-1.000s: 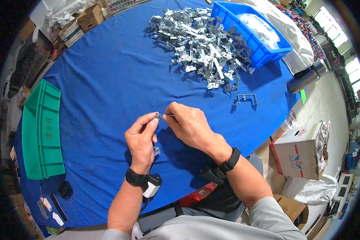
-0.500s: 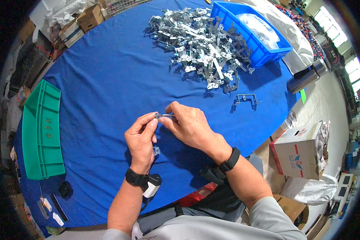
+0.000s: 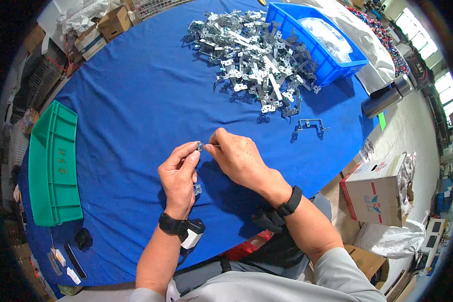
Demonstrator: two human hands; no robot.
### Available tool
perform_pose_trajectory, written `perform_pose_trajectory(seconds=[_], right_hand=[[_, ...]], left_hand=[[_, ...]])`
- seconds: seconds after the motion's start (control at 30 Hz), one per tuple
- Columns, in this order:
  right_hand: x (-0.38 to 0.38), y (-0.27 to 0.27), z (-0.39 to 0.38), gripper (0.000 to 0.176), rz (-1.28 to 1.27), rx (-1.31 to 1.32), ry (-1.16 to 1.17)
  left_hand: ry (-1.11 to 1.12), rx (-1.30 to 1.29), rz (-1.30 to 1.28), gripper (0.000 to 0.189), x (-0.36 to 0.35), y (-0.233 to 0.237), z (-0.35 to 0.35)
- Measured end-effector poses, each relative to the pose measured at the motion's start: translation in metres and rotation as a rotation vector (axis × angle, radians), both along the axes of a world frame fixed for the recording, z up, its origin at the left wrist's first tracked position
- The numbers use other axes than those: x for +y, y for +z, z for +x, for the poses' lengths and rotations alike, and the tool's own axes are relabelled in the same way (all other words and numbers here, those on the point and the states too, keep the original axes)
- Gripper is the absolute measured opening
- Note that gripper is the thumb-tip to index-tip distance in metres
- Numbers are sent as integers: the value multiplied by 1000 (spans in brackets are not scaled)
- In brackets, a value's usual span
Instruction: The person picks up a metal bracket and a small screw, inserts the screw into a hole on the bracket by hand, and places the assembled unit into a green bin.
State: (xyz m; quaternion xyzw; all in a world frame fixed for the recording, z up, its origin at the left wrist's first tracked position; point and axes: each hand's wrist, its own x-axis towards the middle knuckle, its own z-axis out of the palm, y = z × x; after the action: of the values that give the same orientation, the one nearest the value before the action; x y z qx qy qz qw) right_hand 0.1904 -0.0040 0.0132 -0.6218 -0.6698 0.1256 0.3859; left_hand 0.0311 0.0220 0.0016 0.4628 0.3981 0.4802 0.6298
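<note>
A blue cloth covers the surface (image 3: 136, 100). At its far side lies a heap of metal brackets (image 3: 254, 55), touching a blue bin (image 3: 287, 17) that holds a clear plastic bag (image 3: 327, 35). One lone bracket (image 3: 309, 126) lies apart from the heap, between it and the right edge. A green tray (image 3: 53, 161) sits at the left edge, well apart from the hands, and a few small dark items (image 3: 80, 236) lie near the front left corner. Off the surface to the right stand a dark flask (image 3: 387, 98) and a cardboard box (image 3: 375, 189). Nothing lies between the hands and the heap; the cloth there is bare.

Both forearms come in from the near edge, each with a black band at the wrist. The left hand (image 3: 178, 176) is raised a little over the cloth, palm turned inward, its thumb and forefinger pressed together on a small silvery part (image 3: 200, 147). The right hand (image 3: 239, 158) faces it, back upward, fingers curled, its thumb and forefinger closed on the right end of the same part. The fingertips of the two hands almost touch.

The part is held up between the two hands, over the near middle of the surface, well short of the heap. Its shape is too small to tell. A second small clip (image 3: 197, 189) lies on the cloth just beside the heel of the left hand, below the pinched part.
</note>
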Motion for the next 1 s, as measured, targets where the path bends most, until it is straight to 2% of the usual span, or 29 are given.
perform_pose_trajectory(seconds=[0.17, 0.27, 0.33, 0.47, 0.53, 0.57, 0.63, 0.77, 0.83, 1.0], right_hand=[[-2, 11, 4, 27, -56, 66, 42], [-1, 6, 6, 23, -154, -90, 14], [1, 3, 5, 23, -8, 118, 67], [-1, 3, 2, 22, 41, 119, 42], [-1, 5, 4, 21, -135, -97, 13], [-1, 5, 4, 21, -134, -97, 12], [1, 5, 3, 24, -48, 101, 42], [0, 8, 3, 29, -36, 159, 52], [-1, 13, 6, 29, -213, -30, 27], [3, 1, 2, 28, -14, 105, 29]], left_hand=[[27, -6, 17, 18, 0, -2, 0], [15, -11, 17, 18, 0, -3, 0], [20, -16, 12, 18, 0, -2, 0], [38, -24, 7, 18, 1, -3, 0], [33, -17, 7, 18, 0, -2, 0], [28, -9, 8, 18, 0, -1, 0], [22, -18, 6, 17, 0, -1, 1], [28, -15, 2, 17, 0, -1, 0], [23, -12, 6, 17, 0, -2, 0], [17, -24, -8, 17, 0, -1, 0]])
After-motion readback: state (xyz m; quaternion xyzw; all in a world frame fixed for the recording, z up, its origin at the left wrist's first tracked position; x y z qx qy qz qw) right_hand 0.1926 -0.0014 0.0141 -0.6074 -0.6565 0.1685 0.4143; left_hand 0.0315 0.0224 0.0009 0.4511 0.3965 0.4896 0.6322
